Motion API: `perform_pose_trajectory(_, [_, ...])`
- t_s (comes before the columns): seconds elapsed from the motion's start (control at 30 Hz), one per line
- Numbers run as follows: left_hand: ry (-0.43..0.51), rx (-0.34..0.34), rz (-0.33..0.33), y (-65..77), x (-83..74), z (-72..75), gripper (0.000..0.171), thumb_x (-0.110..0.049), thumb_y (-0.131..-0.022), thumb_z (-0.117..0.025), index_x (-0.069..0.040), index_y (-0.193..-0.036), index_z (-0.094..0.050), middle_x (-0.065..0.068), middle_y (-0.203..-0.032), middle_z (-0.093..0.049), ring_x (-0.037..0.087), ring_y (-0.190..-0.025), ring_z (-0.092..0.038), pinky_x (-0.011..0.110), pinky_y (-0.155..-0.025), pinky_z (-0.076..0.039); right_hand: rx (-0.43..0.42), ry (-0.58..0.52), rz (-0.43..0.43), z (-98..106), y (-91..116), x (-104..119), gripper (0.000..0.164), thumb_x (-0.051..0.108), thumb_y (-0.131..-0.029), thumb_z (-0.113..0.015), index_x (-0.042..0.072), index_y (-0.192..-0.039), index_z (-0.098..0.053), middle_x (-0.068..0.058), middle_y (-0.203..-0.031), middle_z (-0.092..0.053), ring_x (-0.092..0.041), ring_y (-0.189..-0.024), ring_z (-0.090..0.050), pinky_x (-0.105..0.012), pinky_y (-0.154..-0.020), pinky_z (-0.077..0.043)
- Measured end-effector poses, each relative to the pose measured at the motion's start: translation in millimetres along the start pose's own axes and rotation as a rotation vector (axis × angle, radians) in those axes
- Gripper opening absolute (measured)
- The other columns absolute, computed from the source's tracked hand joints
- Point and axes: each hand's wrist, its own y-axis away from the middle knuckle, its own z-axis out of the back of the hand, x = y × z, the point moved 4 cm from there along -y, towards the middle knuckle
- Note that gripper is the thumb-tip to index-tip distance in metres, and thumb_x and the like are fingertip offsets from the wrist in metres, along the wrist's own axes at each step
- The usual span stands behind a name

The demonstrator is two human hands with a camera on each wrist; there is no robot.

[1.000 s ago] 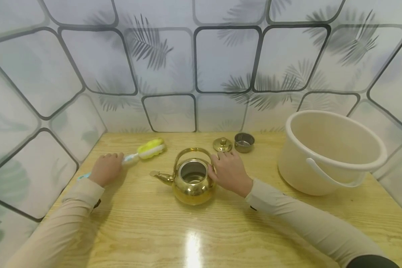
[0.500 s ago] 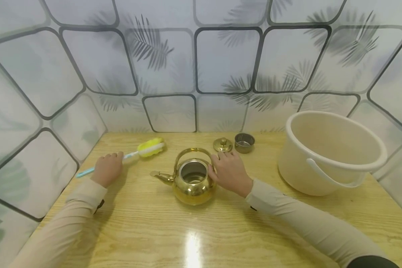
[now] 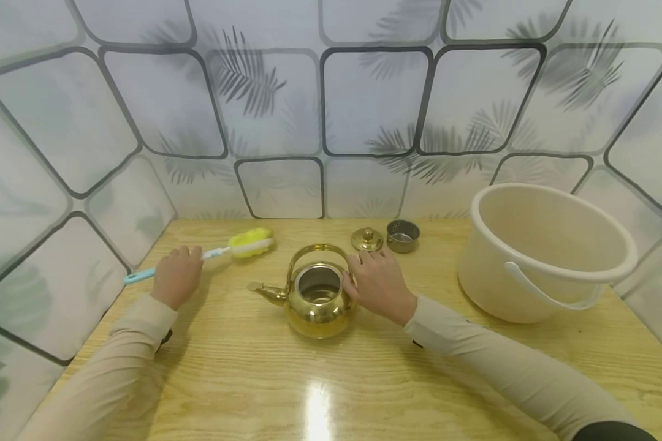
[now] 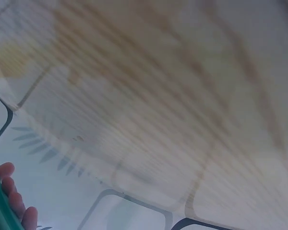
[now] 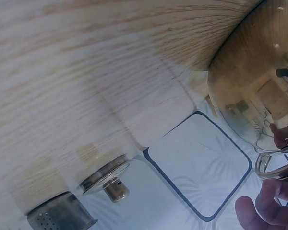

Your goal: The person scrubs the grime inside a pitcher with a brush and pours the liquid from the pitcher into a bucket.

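Observation:
In the head view my left hand (image 3: pixel 178 277) grips the blue-and-white handle of a bottle brush (image 3: pixel 140 275). The brush's yellow and white sponge head (image 3: pixel 252 242) points right, toward the back of the table. The left wrist view catches my curled fingers (image 4: pixel 15 203) around the teal handle at its lower left corner. A shiny gold kettle (image 3: pixel 319 321) stands lidless on the table, its spout facing left. My right hand (image 3: pixel 379 283) holds the right side of the kettle's arched handle (image 3: pixel 318 247). Part of that handle is hidden by the fingers (image 5: pixel 273 203).
A gold lid (image 3: pixel 367 239) and a perforated metal strainer cup (image 3: pixel 403 236) sit behind my right hand. The large cream bucket (image 3: pixel 507 288) stands at the right, its handle hanging down in front. Patterned walls (image 3: pixel 281 187) border the wooden table (image 3: pixel 243 380) behind and on both sides.
My left hand has shifted slightly and turned the brush, so its rear handle end shows more and lies higher. The sponge head has moved slightly right. My right hand and the kettle stay put.

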Motion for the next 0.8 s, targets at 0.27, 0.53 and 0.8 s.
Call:
perform_pose_trajectory(0.27, [0.006, -0.039, -0.021, 1.4, 2.2, -2.3, 0.023, -0.009, -0.083, -0.065, 0.005, -0.081, -0.048, 0.018, -0.060, -0.047, 0.027, -0.045, -0.043, 0.034, -0.036, -0.035, 0.000, 0.002, 0.000, 0, 0, 0, 0.017, 0.028, -0.082, -0.060, 0.011, -0.078, -0.062, -0.001, -0.060, -0.054, -0.015, -0.050, -0.050, -0.033, -0.059, -0.042])
perform_pose_trajectory(0.53, [-0.074, -0.065, 0.013, -3.9, 2.4, 6.9, 0.029, -0.013, -0.081, -0.069, 0.004, -0.074, -0.047, 0.018, -0.060, -0.050, 0.028, -0.048, -0.045, 0.035, -0.042, -0.035, -0.009, -0.010, -0.002, 0, 3, 0, 0.018, 0.027, -0.082, -0.059, 0.011, -0.074, -0.058, 0.000, -0.058, -0.051, -0.014, -0.049, -0.048, -0.032, -0.057, -0.040])
perform_pose_trajectory(0.8, [-0.080, -0.124, 0.095, -11.3, 5.9, 13.9, 0.026, -0.016, -0.085, -0.063, 0.005, -0.079, -0.050, 0.024, -0.069, -0.054, 0.040, -0.065, -0.054, 0.048, -0.062, -0.042, -0.019, -0.017, -0.002, 1, 4, 0, 0.019, 0.027, -0.082, -0.059, 0.012, -0.072, -0.056, 0.000, -0.057, -0.050, -0.014, -0.048, -0.046, -0.033, -0.057, -0.040])
